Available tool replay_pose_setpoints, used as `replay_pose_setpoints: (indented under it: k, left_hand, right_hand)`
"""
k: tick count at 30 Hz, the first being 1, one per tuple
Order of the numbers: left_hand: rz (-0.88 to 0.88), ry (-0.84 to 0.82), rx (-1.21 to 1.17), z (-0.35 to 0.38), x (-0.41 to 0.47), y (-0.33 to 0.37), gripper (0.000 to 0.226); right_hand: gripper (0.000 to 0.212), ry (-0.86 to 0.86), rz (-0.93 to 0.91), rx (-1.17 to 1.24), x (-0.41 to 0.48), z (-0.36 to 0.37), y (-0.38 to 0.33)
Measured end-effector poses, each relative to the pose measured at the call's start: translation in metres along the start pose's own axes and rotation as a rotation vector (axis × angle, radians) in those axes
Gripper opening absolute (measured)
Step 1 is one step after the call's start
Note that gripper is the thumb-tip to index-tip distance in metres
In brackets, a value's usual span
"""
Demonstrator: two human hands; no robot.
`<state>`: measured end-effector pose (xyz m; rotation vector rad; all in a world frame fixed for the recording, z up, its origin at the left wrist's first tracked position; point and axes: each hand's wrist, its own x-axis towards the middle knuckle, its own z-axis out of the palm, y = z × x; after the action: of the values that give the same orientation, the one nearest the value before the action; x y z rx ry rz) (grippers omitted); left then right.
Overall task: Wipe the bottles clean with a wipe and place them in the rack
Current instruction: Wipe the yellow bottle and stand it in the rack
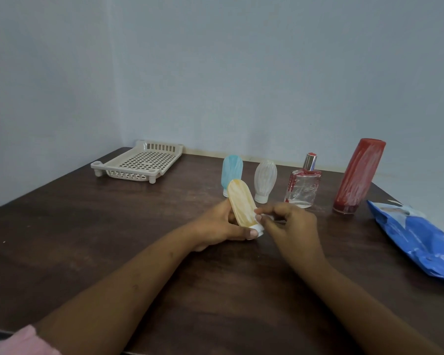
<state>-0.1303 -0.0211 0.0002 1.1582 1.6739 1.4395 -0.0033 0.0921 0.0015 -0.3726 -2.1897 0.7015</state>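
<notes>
My left hand (pixel 217 226) grips a smeared orange squeeze bottle (pixel 241 203) near its white cap, tilted with the cap toward me. My right hand (pixel 290 226) has curled fingers that pinch a small white wipe (pixel 269 217) right beside the bottle's lower end. Behind stand a blue bottle (pixel 231 170), a clear ribbed bottle (pixel 265 178), a glass perfume bottle (pixel 303 185) and a tall red bottle (pixel 358 175), all streaked with white. The cream slotted rack (pixel 139 163) sits at the far left of the table.
A blue pack of wipes (pixel 418 235) lies at the right edge of the dark wooden table (pixel 113 239). A pale wall rises just behind the bottles and the rack.
</notes>
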Motion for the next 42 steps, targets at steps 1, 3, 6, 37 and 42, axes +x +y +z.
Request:
replay_pose_setpoints:
  k: [1,3,6,37,42]
  left_hand:
    - [0.003,-0.005,0.002,-0.001,0.0,0.0,0.049]
    - [-0.004,-0.013,-0.001,-0.002,0.002,0.0,0.05]
    - [-0.012,-0.012,-0.014,-0.002,0.002,-0.001,0.05]
    - [-0.135,0.121,-0.11,0.005,0.007,-0.001,0.03]
    - [-0.128,0.161,0.0,0.007,0.007,0.0,0.034]
  right_hand:
    - [0.016,-0.012,-0.033,-0.021,-0.002,0.0,0.0]
    - [0.016,-0.021,-0.029,-0.019,-0.002,-0.002,0.003]
    - [0.015,0.011,0.021,0.017,0.003,-0.001,0.004]
    - [0.014,-0.028,-0.227,-0.168,0.003,0.002,-0.001]
    - [0.013,-0.122,-0.353,-0.262,-0.004,0.0,-0.01]
